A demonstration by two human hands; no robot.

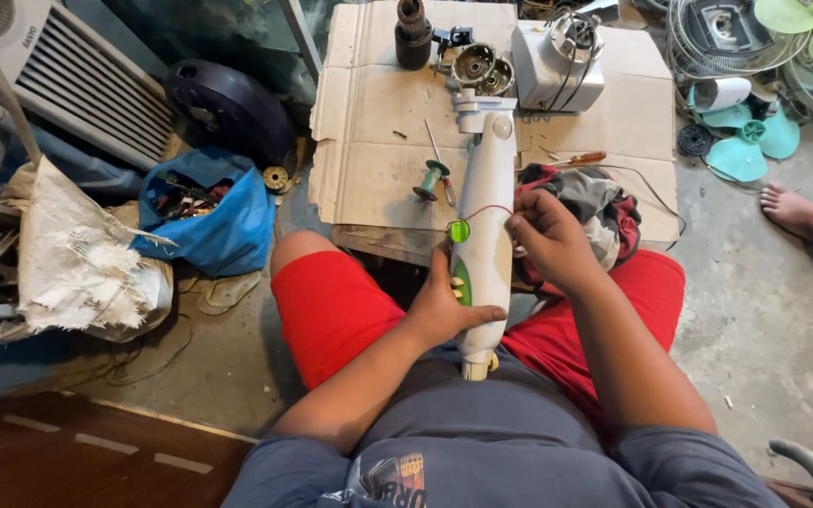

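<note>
A white hand-mixer body (484, 235) lies lengthwise across the seated person's lap, its long axis running away from the body onto the cardboard-covered bench (369, 113); the left hand (444, 306) has its fingers wrapped around the near end, while the right hand (548, 240) pinches a thin red wire (486, 209) at the green button. Beyond it lie a green thread spool (430, 179), a screwdriver (576, 160), motor parts (482, 68) and a rag (595, 202). Fan parts (755, 141) litter the concrete floor (773, 310).

Left hand (444, 306) grips white appliance body (484, 226); right hand (546, 240) pinches red wire (486, 209).
</note>
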